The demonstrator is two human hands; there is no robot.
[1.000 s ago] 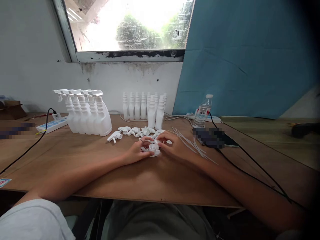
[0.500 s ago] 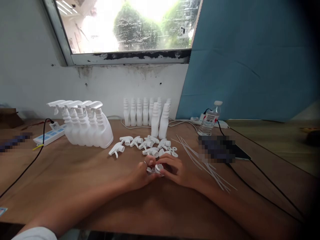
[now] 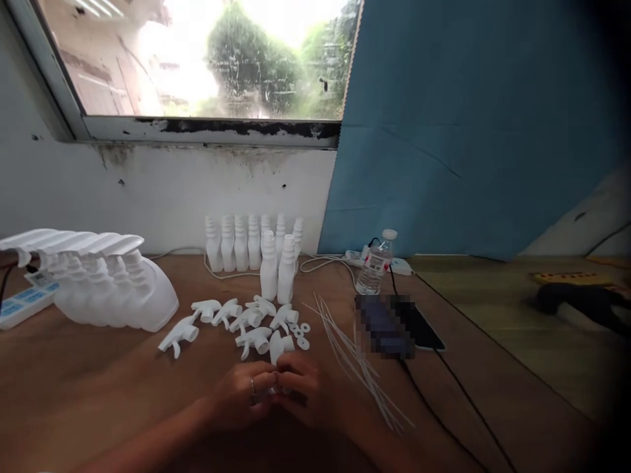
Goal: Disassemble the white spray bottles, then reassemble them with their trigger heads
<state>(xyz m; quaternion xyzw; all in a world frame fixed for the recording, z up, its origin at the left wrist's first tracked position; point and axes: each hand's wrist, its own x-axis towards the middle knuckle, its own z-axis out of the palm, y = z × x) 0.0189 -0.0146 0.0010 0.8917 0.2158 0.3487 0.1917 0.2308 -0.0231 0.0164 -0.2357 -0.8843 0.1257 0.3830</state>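
Observation:
My left hand and my right hand meet low in the middle, fingers closed round a small white spray trigger head. Fingers cover most of it, so only slivers of white show. Just beyond my fingertips lies another trigger head, part of a loose group of several trigger heads on the brown table. Small white ring washers lie at the right of that group.
Behind stand several slim white bottles. At left are larger white bottles with triggers and a power strip. To the right lie thin white tubes, a clear water bottle, a dark flat device and black cables.
The view has swung right and upward, so everything sits further left and lower. My fingers have closed over the white trigger head, whose round collar showed before.

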